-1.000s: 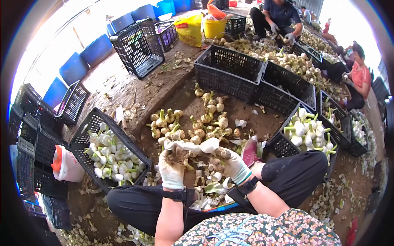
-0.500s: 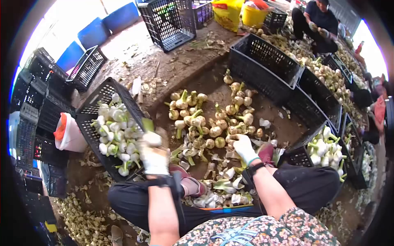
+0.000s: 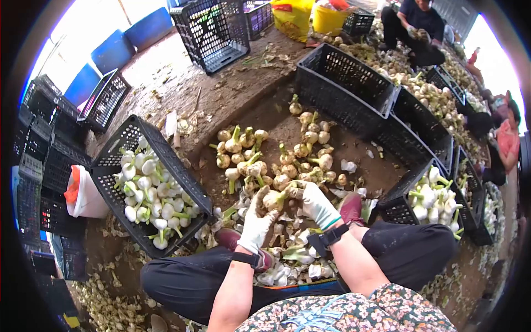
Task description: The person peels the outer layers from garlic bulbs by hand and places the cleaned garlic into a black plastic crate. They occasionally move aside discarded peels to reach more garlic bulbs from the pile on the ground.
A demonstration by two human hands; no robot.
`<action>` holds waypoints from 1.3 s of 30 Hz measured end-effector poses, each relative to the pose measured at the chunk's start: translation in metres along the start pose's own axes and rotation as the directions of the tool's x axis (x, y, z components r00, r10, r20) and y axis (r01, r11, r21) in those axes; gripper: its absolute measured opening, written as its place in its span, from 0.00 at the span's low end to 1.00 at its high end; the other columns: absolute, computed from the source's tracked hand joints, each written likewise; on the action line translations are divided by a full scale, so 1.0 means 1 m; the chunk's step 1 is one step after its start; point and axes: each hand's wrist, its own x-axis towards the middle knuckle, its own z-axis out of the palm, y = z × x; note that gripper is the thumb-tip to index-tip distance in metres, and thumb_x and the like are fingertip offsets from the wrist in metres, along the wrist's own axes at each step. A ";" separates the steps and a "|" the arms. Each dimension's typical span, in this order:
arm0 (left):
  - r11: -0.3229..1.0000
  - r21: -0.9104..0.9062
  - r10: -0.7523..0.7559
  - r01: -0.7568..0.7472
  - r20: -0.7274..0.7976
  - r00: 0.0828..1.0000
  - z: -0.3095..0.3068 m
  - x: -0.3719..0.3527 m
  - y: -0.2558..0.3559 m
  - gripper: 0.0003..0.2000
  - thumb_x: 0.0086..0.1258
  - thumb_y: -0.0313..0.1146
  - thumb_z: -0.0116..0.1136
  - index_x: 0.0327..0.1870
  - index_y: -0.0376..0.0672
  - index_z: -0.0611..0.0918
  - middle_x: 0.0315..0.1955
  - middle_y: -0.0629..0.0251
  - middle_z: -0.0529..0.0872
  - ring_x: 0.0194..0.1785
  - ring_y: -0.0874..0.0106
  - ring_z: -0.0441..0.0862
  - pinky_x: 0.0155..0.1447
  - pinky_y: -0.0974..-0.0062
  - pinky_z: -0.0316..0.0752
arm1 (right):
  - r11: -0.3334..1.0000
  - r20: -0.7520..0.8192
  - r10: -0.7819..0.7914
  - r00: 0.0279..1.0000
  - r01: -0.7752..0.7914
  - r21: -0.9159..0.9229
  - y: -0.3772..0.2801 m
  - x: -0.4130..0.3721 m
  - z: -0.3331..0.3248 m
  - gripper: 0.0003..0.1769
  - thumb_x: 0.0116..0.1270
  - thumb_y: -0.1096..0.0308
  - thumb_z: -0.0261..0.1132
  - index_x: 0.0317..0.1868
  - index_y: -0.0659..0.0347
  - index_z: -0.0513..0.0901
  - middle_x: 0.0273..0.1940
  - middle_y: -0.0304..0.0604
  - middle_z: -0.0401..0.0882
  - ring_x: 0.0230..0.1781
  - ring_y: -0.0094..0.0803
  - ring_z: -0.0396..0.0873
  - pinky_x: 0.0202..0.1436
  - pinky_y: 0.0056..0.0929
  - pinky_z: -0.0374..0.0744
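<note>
Both gloved hands meet over the ground in front of my crossed legs. My left hand [image 3: 256,222] cups a brownish, soil-stained garlic bulb [image 3: 273,201] from the left. At its stem side, my right hand [image 3: 316,205] has its fingers closed round the short green stem. Just beyond the hands lies a heap of unpeeled garlic bulbs [image 3: 233,145] with cut stems. Loose white garlic skins [image 3: 276,271] litter the ground between my shoes. To the left, a tilted black crate [image 3: 182,171] holds many clean white garlic bulbs [image 3: 145,185].
Another black crate [image 3: 395,207] with white garlic stands right of my knee. Black crates [image 3: 343,113] line the far right side. A white bucket [image 3: 88,196] stands beside stacked crates at left. A person [image 3: 415,27] sits by a garlic heap at the back; another person [image 3: 506,141] is farther right.
My left hand has come from the left crate's edge to the middle, leaving behind the white bulb it carried. My right hand has lifted a bulb off the heap, and both hands now hold it.
</note>
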 end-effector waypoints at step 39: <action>0.744 0.476 0.507 -0.470 0.056 0.860 0.071 -0.050 0.042 0.38 0.56 0.22 0.75 0.67 0.41 0.66 0.58 0.63 0.74 0.58 0.70 0.76 0.64 0.73 0.73 | 0.948 0.017 -0.308 0.951 0.306 0.088 -0.016 -0.090 0.041 0.21 0.67 0.71 0.70 0.58 0.68 0.79 0.50 0.41 0.84 0.47 0.25 0.81 0.52 0.26 0.80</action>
